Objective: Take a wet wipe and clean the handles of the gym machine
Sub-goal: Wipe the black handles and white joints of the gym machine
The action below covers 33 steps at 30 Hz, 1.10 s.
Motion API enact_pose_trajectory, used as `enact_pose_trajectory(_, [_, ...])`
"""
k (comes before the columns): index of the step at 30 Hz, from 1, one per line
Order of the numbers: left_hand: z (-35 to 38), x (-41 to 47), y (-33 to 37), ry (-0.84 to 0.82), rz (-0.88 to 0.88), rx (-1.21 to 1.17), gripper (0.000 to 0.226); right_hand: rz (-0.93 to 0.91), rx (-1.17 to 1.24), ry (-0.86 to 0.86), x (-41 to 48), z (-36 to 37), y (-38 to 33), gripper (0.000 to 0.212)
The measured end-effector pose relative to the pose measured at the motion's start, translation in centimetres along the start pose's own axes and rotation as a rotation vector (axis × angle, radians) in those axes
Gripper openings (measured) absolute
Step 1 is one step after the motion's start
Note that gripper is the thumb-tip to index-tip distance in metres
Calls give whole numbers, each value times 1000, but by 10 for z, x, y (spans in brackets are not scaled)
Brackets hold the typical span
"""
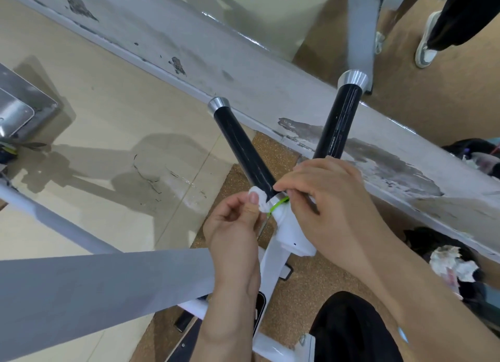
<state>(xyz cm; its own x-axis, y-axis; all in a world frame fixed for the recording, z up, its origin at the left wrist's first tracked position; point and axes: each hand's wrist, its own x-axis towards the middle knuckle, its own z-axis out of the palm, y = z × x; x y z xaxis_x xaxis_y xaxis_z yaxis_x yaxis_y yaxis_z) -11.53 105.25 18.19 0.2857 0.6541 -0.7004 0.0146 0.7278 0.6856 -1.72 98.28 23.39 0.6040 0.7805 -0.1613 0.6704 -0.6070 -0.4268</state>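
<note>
Two black handles with silver end caps rise from a white machine bracket [290, 234]. At the base of the left handle [243, 147], my left hand [235, 226] pinches a small white wet wipe [258, 198] against the grip, thumb on top. My right hand [327, 199] reaches over the same base, its fingers curled at the collar by a green zip tie [278, 202]; what they hold is hidden. The right handle [341, 123] stands untouched behind my right hand.
A long scuffed grey-white beam [189, 50] crosses diagonally behind the handles. A grey frame bar [94, 288] lies at lower left. Another person's legs and shoe [428, 47] stand at top right. Crumpled wipes and dark bags [449, 261] sit at right.
</note>
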Motion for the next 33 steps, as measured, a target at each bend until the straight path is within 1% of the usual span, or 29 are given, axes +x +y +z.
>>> enact_pose_trajectory(1, [0, 3, -2, -18, -49, -66, 11, -5, 1, 22, -1, 1, 0, 32])
enact_pose_trajectory(3, [-3, 4, -4, -61, -89, -157, 4, -12, 7, 39, -2, 2, 0, 29])
enact_pose_trajectory(5, [-2, 0, -4, -67, -113, -211, 23, -16, -2, 45, -2, 2, -1, 28])
enact_pose_trajectory(6, [0, -1, -4, -41, -121, -216, 25, -21, -20, 48, -2, 3, -2, 30])
enact_pose_trajectory(9, [8, 5, -3, 54, -85, -223, 6, -25, -89, 36, -2, 2, -6, 35])
enact_pose_trajectory(11, [9, 11, -3, 95, -46, -223, 6, -28, -113, 24, -2, 2, -8, 35])
enact_pose_trajectory(13, [6, 4, -6, 69, -47, -208, 8, -30, -109, 15, -3, 2, -8, 34])
enact_pose_trajectory(15, [5, -7, -6, 37, -66, -191, 15, -34, -100, 10, -5, 3, -8, 34])
enact_pose_trajectory(17, [9, -4, -7, 59, -80, -206, 8, -41, -103, 11, -7, 5, -8, 35])
enact_pose_trajectory(19, [13, 8, -3, 109, -79, -222, 10, -36, -112, 10, -7, 6, -10, 30])
enact_pose_trajectory(21, [13, 17, -3, 98, -84, -212, 10, -20, -113, 16, -7, 5, -11, 21])
enact_pose_trajectory(22, [10, 16, -4, 71, -93, -206, 6, -14, -115, 11, -7, 5, -12, 20])
enact_pose_trajectory(23, [7, 11, -5, 36, -113, -203, 7, -10, -122, 1, -6, 4, -13, 22])
enact_pose_trajectory(24, [5, 6, -5, 6, -140, -200, 17, -7, -133, -12, -5, 4, -14, 25])
enact_pose_trajectory(25, [3, 3, -5, -8, -163, -193, 25, -4, -148, -24, -4, 2, -14, 27])
enact_pose_trajectory(26, [5, 2, -4, 7, -165, -195, 26, -1, -164, -35, -2, 1, -15, 27])
enact_pose_trajectory(28, [10, 10, -1, 73, -116, -195, 10, 12, -190, -52, 0, 0, -16, 23])
enact_pose_trajectory(29, [12, 17, 0, 103, -79, -182, 5, 19, -196, -54, 1, 1, -17, 21])
enact_pose_trajectory(31, [15, 28, 3, 107, -25, -181, 9, 33, -190, -42, 2, 1, -18, 19])
enact_pose_trajectory(33, [14, 27, 3, 68, -20, -215, 11, 45, -171, -35, 2, 1, -19, 20])
